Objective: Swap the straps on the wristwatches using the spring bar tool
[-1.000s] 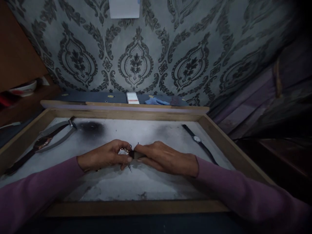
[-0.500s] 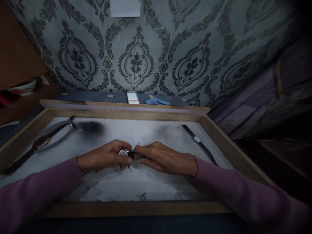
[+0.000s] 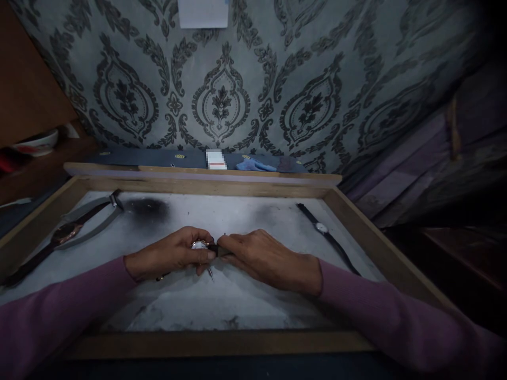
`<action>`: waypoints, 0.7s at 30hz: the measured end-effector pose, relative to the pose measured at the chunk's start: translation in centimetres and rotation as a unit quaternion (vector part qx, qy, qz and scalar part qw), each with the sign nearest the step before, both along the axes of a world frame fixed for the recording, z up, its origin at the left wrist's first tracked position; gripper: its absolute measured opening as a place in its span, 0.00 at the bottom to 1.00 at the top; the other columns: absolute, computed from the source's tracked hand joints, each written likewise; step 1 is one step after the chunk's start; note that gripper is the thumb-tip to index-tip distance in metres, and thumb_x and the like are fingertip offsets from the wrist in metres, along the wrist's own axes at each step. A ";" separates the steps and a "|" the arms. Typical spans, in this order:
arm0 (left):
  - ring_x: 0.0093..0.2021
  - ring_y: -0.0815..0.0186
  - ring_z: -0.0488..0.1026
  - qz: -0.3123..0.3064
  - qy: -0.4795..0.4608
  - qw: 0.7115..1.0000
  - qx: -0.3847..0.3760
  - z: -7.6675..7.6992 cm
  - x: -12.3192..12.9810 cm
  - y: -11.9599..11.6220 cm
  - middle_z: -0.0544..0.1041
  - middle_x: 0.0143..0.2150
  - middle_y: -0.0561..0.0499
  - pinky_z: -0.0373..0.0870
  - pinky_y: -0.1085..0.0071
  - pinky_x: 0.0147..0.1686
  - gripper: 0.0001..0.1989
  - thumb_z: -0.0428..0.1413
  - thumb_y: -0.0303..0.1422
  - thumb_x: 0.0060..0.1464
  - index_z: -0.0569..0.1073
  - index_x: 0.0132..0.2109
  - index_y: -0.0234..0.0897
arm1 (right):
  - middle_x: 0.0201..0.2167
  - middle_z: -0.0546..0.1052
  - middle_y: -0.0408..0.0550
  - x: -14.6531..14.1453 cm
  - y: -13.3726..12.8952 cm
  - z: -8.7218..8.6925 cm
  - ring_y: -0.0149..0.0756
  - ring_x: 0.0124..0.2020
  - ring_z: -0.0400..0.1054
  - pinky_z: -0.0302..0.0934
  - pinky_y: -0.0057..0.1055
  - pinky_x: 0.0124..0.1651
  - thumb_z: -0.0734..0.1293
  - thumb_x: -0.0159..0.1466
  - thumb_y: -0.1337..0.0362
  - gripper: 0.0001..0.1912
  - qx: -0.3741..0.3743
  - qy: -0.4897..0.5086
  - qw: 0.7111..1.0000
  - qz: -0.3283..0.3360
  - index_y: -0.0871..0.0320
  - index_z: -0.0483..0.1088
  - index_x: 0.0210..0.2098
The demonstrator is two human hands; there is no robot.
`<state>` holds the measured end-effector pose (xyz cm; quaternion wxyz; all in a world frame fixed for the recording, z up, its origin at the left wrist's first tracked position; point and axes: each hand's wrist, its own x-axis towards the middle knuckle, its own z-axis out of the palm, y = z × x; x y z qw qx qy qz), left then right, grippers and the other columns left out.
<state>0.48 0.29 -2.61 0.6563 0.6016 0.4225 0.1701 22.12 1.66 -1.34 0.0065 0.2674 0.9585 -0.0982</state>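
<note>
Near the middle of a shallow wooden tray [image 3: 222,338], my two hands meet around a wristwatch [image 3: 199,245]. My left hand [image 3: 168,257] pinches its round silver case between thumb and fingers, with the dial tilted and partly covered. Beside the case, my right hand [image 3: 273,261] is closed on a dark watch strap [image 3: 223,252]; I cannot tell whether strap and case are joined. A thin pointed metal piece [image 3: 211,274] sticks out below my left fingers. Part of a small gold-coloured object [image 3: 160,278] shows under my left wrist.
Left in the tray lie a brown-strapped watch [image 3: 68,231] and a grey-strapped watch [image 3: 115,200]. A dark-strapped watch with a pale dial [image 3: 321,228] lies at the right. Behind the rim are a small white box [image 3: 216,159] and a blue cloth [image 3: 255,164].
The watch case has tilted a little in my left hand, so less of its dial shows. My right hand has shifted very slightly; both hands keep their grip.
</note>
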 end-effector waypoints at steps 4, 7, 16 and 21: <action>0.21 0.72 0.57 0.005 0.004 1.000 -0.009 0.1 0.0 -0.1 0.69 0.22 0.58 0.50 0.74 0.22 0.16 0.58 0.43 0.53 0.69 0.41 0.36 | 0.33 0.74 0.47 0.1 0.1 -0.4 0.31 0.25 0.64 0.43 0.30 0.25 0.56 0.72 0.63 0.07 0.041 0.000 0.999 0.011 0.60 0.63 0.43; 0.22 0.71 0.59 0.008 0.016 1.000 -0.009 0.1 0.1 -0.1 0.69 0.23 0.58 0.51 0.73 0.23 0.16 0.58 0.43 0.53 0.69 0.42 0.36 | 0.32 0.73 0.46 0.2 0.1 -0.6 0.31 0.24 0.62 0.40 0.30 0.24 0.55 0.72 0.64 0.07 0.069 -0.001 0.997 0.021 0.59 0.62 0.44; 0.20 0.72 0.55 0.011 0.017 1.000 -0.008 0.6 0.3 -0.2 0.68 0.21 0.59 0.48 0.74 0.21 0.16 0.57 0.45 0.53 0.69 0.40 0.36 | 0.31 0.72 0.46 0.3 0.2 -1.2 0.28 0.23 0.59 0.42 0.30 0.24 0.53 0.73 0.65 0.09 0.081 0.019 0.996 0.015 0.59 0.62 0.43; 0.23 0.71 0.60 0.004 0.022 1.000 0.009 0.6 0.4 -0.1 0.69 0.22 0.58 0.51 0.74 0.23 0.12 0.54 0.41 0.55 0.69 0.40 0.36 | 0.32 0.72 0.47 0.1 0.0 -1.1 0.29 0.25 0.62 0.45 0.29 0.25 0.55 0.72 0.64 0.08 0.054 0.016 0.998 -0.005 0.59 0.63 0.45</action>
